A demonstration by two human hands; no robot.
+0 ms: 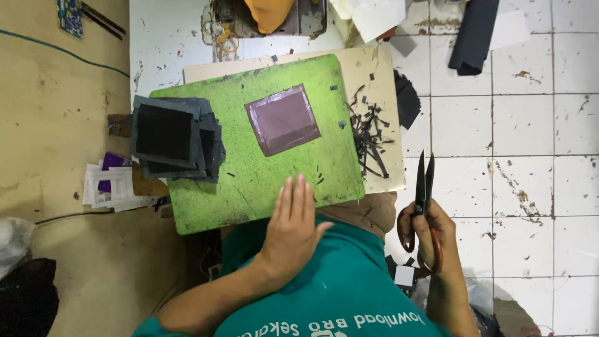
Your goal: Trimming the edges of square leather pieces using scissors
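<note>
My left hand [292, 218] lies flat, fingers together and holding nothing, on the near edge of the green board [249, 181]. My right hand [430, 234] grips the scissors [424, 187], blades shut and pointing away, out over the tiled floor [530, 125]. The brown square [282, 120] sits mid-board, apart from both hands, with the dark stack [175, 137] left. I'd press the board steady and keep the blades shut until they reach the piece.

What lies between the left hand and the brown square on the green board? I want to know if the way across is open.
Nothing visible does. The left hand rests flat at the near edge of the green board, and only bare board with tiny dark scraps lies between it and the brown square. The dark stack sits off to one side.
</note>
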